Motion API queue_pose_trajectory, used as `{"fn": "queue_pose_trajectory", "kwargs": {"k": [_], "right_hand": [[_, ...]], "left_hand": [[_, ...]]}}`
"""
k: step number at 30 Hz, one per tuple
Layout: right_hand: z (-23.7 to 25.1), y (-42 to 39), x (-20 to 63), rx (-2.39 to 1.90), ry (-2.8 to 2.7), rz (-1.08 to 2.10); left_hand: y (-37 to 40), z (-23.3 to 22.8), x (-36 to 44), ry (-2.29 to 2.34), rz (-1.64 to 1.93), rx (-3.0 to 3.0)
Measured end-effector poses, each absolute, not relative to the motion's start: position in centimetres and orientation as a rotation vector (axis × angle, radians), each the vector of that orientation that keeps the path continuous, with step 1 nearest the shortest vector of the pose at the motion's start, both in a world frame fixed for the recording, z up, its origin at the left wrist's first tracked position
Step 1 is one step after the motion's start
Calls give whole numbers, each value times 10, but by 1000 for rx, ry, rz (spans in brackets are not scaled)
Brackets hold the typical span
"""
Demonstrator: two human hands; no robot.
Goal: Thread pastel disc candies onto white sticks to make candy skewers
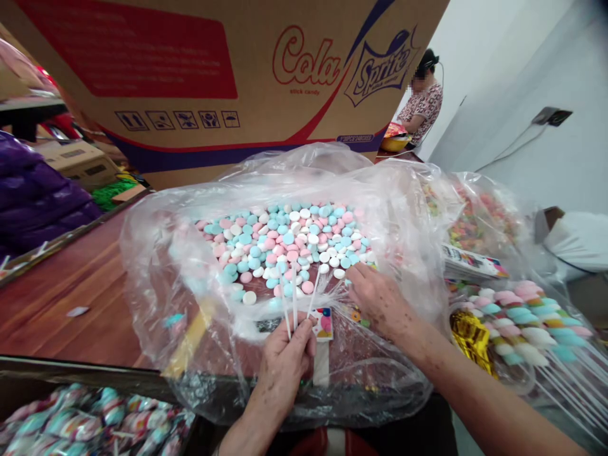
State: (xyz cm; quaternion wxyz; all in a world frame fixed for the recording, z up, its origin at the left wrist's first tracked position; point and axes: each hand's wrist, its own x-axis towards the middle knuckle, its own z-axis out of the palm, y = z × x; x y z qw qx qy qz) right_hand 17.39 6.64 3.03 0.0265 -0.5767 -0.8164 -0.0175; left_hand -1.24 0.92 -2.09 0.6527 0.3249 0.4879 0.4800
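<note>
My left hand [287, 361] is closed round three thin white sticks [295, 294] that fan upward, their tops in front of a heap of candies. Pink, blue and white round candies [285, 237] lie spread inside a large open clear plastic bag [156, 266] on the table. At the heap's right edge is my right hand [377, 294], fingers bent together and pointing into the bag. Whatever its fingertips hold is hidden. Just beyond my left hand, a small printed card [325, 323] shows, partly covered by plastic.
A big cardboard box [256, 82] stands behind the bag. To the right lie finished candy skewers [527, 316], gold ties [470, 342] and bags of gummy candies [489, 215]. Wrapped skewers [90, 418] fill a box at lower left. Another person [422, 107] works at the back right.
</note>
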Motion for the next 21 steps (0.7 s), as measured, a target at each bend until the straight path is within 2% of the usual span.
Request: {"fn": "queue_pose_trajectory", "kwargs": {"k": [4, 8, 12, 15, 21], "right_hand": [[16, 66, 172, -1643, -2571, -248], [7, 55, 178, -1526, -2487, -85], [15, 61, 196, -1525, -2183, 144], [16, 73, 203, -1556, -2092, 129], [0, 71, 193, -1509, -2315, 13]], "left_hand": [[9, -21, -12, 1104, 1105, 739], [9, -21, -12, 1093, 1077, 760], [9, -22, -13, 1102, 1072, 764], [9, -24, -13, 1123, 1069, 782], [9, -27, -14, 1114, 1070, 792]]}}
